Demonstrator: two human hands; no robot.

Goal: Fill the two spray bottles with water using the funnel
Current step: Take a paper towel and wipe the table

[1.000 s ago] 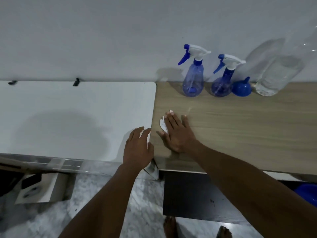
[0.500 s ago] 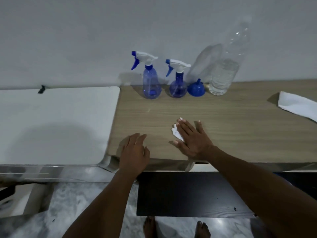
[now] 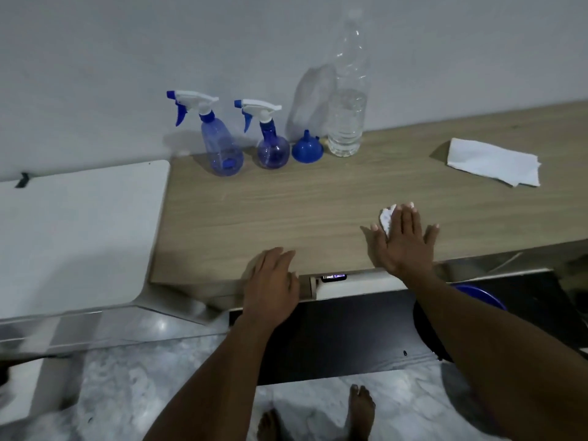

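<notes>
Plain pale wall (image 3: 127,58) at back, dim light. Wood-grain table (image 3: 286,211) runs along it, w/ white-topped unit (image 3: 79,233) butted on its left. Dark panel (image 3: 334,338) under table front. Grey-white marble floor (image 3: 127,393) below.

Two spray bottles: the tall spray bottle (image 3: 222,151) and the round spray bottle (image 3: 273,151). One blue funnel (image 3: 307,151). One clear water bottle (image 3: 348,116). One folded white cloth (image 3: 493,162). One crumpled tissue (image 3: 386,218).
</notes>
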